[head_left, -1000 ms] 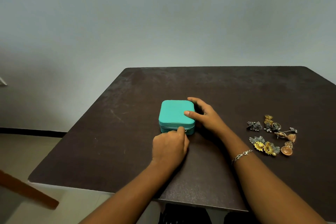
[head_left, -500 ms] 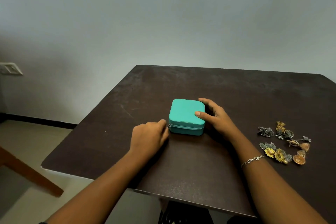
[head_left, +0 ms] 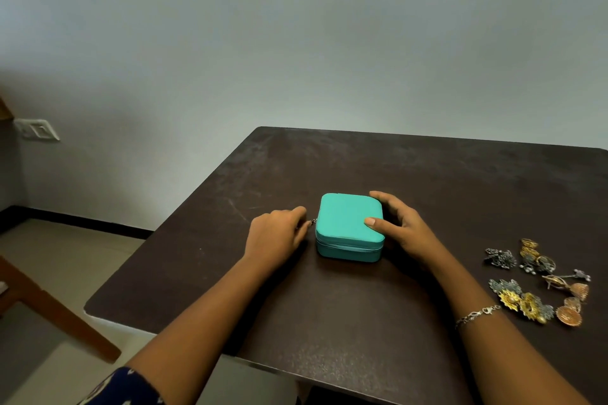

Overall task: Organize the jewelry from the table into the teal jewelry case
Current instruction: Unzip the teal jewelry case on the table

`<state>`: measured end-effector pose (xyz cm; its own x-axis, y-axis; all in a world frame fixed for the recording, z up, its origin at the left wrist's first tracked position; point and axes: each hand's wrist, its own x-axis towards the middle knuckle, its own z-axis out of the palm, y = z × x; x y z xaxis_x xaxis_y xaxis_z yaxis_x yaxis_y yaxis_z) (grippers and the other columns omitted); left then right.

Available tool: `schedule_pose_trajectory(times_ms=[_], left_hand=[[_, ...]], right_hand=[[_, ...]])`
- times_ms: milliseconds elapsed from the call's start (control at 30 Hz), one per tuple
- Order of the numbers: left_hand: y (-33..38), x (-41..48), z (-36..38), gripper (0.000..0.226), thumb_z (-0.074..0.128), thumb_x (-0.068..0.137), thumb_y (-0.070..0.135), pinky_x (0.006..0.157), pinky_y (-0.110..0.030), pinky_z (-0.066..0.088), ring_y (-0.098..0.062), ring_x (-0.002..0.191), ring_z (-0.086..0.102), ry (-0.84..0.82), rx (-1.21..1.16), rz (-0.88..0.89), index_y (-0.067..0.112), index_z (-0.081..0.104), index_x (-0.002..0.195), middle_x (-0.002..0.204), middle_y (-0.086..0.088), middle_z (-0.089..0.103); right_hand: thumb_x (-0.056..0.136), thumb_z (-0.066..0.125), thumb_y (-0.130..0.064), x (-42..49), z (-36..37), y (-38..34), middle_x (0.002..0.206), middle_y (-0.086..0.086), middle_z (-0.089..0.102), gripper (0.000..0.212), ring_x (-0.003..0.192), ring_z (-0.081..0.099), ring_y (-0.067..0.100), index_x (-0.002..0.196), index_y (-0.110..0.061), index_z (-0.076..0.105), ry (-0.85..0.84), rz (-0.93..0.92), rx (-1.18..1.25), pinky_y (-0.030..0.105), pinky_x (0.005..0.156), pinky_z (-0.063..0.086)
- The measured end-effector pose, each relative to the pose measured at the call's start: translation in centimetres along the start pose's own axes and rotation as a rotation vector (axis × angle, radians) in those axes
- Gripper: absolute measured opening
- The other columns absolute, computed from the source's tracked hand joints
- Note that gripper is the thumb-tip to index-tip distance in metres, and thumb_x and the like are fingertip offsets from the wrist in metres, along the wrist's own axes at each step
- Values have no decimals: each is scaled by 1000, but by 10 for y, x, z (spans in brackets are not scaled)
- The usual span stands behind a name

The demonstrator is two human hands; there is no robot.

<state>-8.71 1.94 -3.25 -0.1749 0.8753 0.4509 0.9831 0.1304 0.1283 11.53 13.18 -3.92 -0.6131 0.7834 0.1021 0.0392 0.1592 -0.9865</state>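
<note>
The teal jewelry case [head_left: 345, 223] lies closed on the dark table [head_left: 427, 181], its zipper line running round the side. My left hand [head_left: 276, 237] sits at the case's left side and pinches the small metal zipper pull [head_left: 312, 222]. My right hand [head_left: 399, 228] holds the case from the right, thumb on the lid and fingers curved round the far right corner. A pile of jewelry [head_left: 536, 279], silver and gold earrings and ornaments, lies on the table to the right, apart from both hands.
The table's left edge [head_left: 171, 227] and near edge drop to a tiled floor. A wooden chair leg [head_left: 56, 316] slants at the lower left. A wall switch plate [head_left: 36, 130] is on the left wall. A silver bracelet [head_left: 477, 314] circles my right wrist.
My left hand has travelled with the zipper pull from the case's front right corner round to its left side. My right hand stays on the case. The view has shifted left.
</note>
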Motion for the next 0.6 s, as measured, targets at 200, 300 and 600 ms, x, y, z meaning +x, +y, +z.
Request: schedule_pose_trajectory(times_ms=[200, 300, 600], left_hand=[[-5, 23, 11, 21, 45, 94, 35, 57, -28, 34, -21, 74, 59, -8, -28, -29, 16, 55, 89, 82, -2, 66], [-8, 35, 16, 23, 46, 94, 35, 58, -29, 35, -24, 75, 59, -22, -48, -26, 15, 54, 87, 81, -4, 66], [-4, 60, 25, 14, 49, 91, 26, 57, -29, 32, -25, 72, 56, -78, -168, 6, 14, 54, 84, 77, -4, 64]], right_hand=[[80, 67, -16, 2, -1, 2, 125, -1, 55, 49, 112, 55, 17, 124, -26, 49, -5, 7, 34, 39, 96, 47], [79, 67, -15, 1, -1, 3, 125, 0, 55, 49, 112, 55, 16, 124, -25, 50, 1, -1, 35, 38, 96, 47], [78, 68, -18, 1, 0, 3, 124, -3, 55, 51, 111, 55, 12, 125, -26, 49, -5, -13, 11, 29, 91, 49]])
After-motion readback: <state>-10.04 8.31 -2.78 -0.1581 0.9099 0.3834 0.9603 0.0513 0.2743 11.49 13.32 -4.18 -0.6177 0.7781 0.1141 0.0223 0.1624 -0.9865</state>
